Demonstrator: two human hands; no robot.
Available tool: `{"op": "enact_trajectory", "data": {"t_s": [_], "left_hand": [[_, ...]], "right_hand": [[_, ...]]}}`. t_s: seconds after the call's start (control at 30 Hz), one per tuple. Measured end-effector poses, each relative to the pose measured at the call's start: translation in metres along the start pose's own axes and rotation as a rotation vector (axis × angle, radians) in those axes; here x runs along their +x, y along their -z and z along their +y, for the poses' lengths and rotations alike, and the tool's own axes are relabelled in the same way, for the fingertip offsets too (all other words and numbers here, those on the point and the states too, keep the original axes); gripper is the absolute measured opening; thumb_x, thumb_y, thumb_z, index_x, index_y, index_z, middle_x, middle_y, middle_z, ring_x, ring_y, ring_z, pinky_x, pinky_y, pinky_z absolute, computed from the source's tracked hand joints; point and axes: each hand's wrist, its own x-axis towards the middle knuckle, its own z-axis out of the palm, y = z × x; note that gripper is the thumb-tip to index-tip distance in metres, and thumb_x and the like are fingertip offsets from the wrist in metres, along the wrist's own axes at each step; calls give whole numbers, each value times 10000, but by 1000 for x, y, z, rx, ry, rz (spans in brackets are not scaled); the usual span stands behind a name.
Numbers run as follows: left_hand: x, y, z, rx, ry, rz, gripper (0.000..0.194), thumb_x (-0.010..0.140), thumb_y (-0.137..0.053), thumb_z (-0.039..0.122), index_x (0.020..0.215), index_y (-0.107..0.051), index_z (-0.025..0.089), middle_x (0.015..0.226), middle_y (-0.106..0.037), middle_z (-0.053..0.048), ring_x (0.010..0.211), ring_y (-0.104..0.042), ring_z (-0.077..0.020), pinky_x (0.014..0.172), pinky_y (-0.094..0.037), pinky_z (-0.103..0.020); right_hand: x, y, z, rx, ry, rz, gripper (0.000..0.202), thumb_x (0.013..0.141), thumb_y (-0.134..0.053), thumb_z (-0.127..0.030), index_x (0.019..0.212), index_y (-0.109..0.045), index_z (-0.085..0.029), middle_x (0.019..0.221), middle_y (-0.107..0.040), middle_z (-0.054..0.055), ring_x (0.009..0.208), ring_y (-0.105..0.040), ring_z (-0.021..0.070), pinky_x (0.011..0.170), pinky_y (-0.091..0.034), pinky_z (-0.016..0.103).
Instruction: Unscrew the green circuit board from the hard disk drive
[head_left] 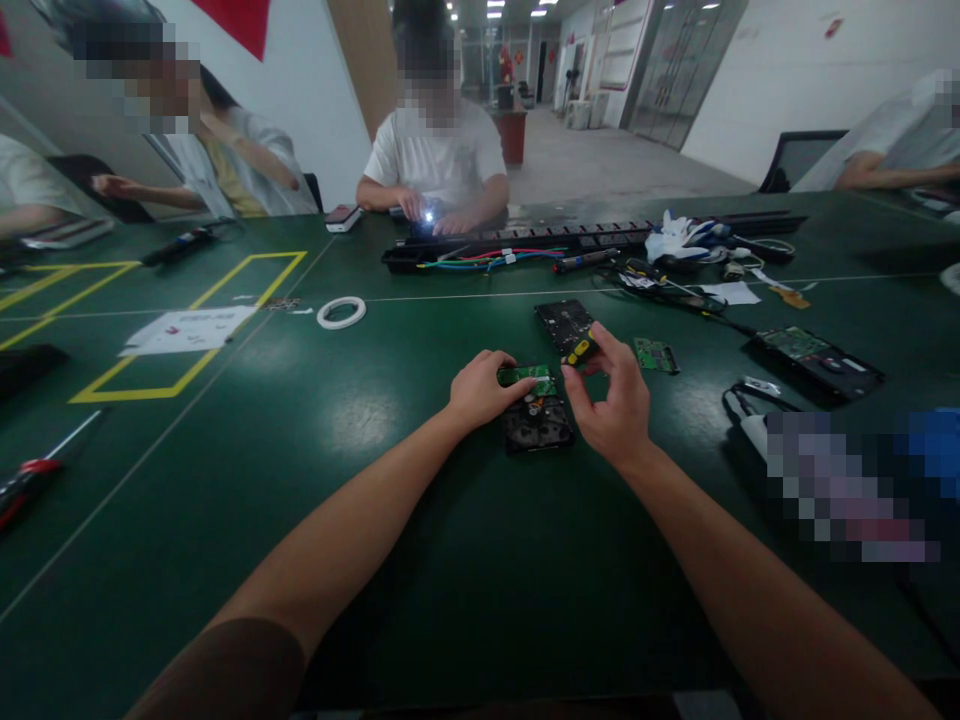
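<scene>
A black hard drive (536, 432) lies on the green table in front of me, with a green circuit board (534, 374) at its far end. My left hand (484, 390) grips the drive from the left, its thumb across the board. In my right hand (616, 400), just to the right of the drive, thumb and fingers close on a screwdriver with a black and yellow handle (581, 348); its tip cannot be made out. Another black drive (559, 322) lies right behind. A loose green circuit board (655, 354) rests to the right of my right hand.
Farther right lies a black device with an exposed board (817, 360). Cables, tools and white gloves (686, 238) lie near a long black power strip (592, 236). At left are a tape roll (341, 313), paper (191, 330) and a red-handled screwdriver (34, 478). Co-workers sit around the table.
</scene>
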Motion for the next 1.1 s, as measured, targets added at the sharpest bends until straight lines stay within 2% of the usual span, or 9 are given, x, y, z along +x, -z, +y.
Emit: {"op": "enact_trajectory", "data": {"t_s": [0.2, 0.43, 0.73, 0.87, 1.0, 1.1], "left_hand": [[1, -3, -2, 2, -5, 1, 457, 880, -706, 650, 1111, -702, 256, 1154, -702, -55, 1046, -670, -247, 881, -533, -371], [0, -1, 0, 1, -2, 1, 435, 881, -711, 635, 1100, -702, 259, 1157, -706, -54, 1065, -671, -252, 879, -530, -371], [0, 0, 0, -13, -4, 0, 444, 880, -714, 634, 1108, -700, 253, 1149, -705, -53, 1055, -670, -246, 882, -530, -369], [0, 1, 0, -10, -3, -3, 450, 880, -710, 641, 1115, -700, 258, 1150, -703, -50, 1047, -672, -250, 881, -533, -375], [0, 1, 1, -10, 5, -10, 441, 879, -718, 631, 1117, -698, 260, 1154, -702, -53, 1055, -671, -250, 893, -537, -375], [0, 1, 1, -7, 7, -12, 442, 879, -720, 628, 1119, -699, 258, 1152, -700, -55, 1054, -670, -250, 893, -538, -375]], "right_hand": [[0, -1, 3, -7, -5, 34, 686, 941, -699, -310, 1552, -389, -344, 1308, -649, 89, 1012, -703, 252, 785, -672, 441], [-2, -3, 3, 20, -32, 21, 686, 961, -648, -277, 1573, -340, -305, 1423, -608, 123, 1053, -730, 264, 934, -657, 502], [-1, -1, 4, 13, -22, 51, 680, 908, -723, -288, 1509, -406, -315, 1341, -634, 98, 1069, -717, 272, 775, -690, 431], [-1, -1, 1, 38, -22, 35, 706, 908, -693, -242, 1536, -376, -297, 1404, -609, 124, 1132, -715, 293, 799, -696, 436], [-2, -2, -1, 108, -39, -10, 717, 931, -639, -180, 1564, -321, -292, 1433, -601, 134, 1063, -755, 260, 898, -687, 468], [-2, -3, 0, 119, -54, -18, 709, 941, -630, -180, 1565, -314, -295, 1421, -602, 136, 1056, -757, 251, 872, -696, 457]]}}
